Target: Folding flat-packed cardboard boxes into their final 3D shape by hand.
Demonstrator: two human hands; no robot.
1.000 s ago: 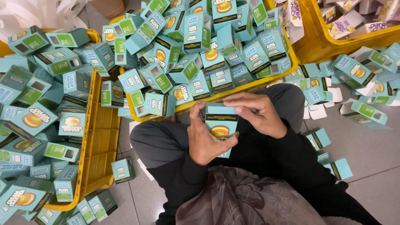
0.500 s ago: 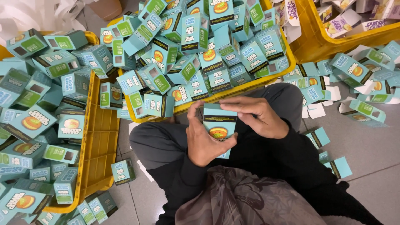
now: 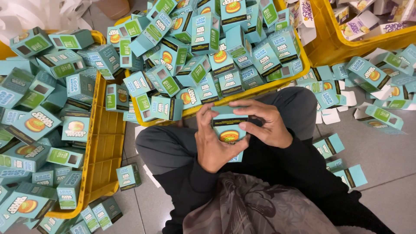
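The small teal cardboard box with an orange round picture (image 3: 229, 132) sat upright over my lap, between both hands. My left hand (image 3: 215, 145) cupped its left side, fingers curled around it. My right hand (image 3: 265, 122) pinched its top flap. Just beyond stood a yellow plastic crate (image 3: 242, 96) heaped with matching boxes.

yellow crates (image 3: 104, 143), heaped teal cartons (image 3: 203, 47), grey floor (image 3: 381, 173)

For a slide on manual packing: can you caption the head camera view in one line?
Both hands, left hand and right hand, grip one teal carton over the lap, beside yellow crates heaped with matching cartons.
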